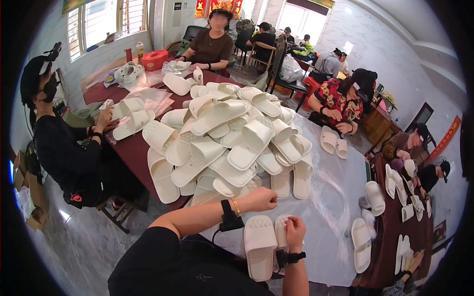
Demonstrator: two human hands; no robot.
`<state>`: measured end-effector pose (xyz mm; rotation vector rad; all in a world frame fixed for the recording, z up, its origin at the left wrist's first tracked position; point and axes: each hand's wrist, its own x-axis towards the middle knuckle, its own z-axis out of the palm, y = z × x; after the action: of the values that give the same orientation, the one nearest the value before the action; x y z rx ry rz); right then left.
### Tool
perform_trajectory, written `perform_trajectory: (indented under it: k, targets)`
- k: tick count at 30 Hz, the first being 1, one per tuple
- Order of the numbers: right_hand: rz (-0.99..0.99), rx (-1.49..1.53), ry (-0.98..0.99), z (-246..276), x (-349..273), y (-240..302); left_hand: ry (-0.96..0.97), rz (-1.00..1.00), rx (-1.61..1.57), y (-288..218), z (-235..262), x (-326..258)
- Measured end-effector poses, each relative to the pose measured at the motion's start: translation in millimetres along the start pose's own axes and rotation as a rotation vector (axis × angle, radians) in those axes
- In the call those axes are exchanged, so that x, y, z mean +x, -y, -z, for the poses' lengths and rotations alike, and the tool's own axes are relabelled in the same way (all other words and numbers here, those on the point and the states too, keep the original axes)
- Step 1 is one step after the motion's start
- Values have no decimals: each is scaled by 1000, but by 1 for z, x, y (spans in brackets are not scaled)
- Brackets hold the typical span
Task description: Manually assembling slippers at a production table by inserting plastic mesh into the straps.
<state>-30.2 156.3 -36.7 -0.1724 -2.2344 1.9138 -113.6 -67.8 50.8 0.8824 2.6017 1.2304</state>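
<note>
Just in front of me lies a pair of cream slide slippers side by side, the left slipper [260, 241] in full view and the right slipper [280, 231] partly covered. My right hand [296, 232] is at the right slipper's strap, fingers bent and pressed together; whatever they pinch is too small to make out. Above the pair, my left hand [260, 200] is closed with its knuckles outward, beside the near edge of a large heap of cream slippers [212, 158]. Its fingertips are hidden, so anything inside cannot be seen. Both wrists wear black bands.
Clear thin strands [333, 202] lie on the pale table sheet [316, 256] to the right. More slippers [361, 244] stand at the sheet's right edge. People work around the tables; one at the left holds a slipper near plastic bags [150, 101]. A red container [155, 60] stands farther back.
</note>
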Motion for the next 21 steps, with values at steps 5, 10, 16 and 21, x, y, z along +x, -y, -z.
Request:
perform_trajectory:
  k: [5, 10, 16, 21]
  targets:
    - [-47, 10, -18, 3, -2, -7, -1, 88, -524, -1, -39, 0]
    - [4, -30, -26, -5, 4, 1, 19, 194, -884, 10, -70, -3]
    - [36, 21, -60, -3, 3, -11, -54, 239, -828, 23, -92, -7]
    - [54, -96, 6, -3, -5, 3, -91, 288, -818, 27, -100, -14]
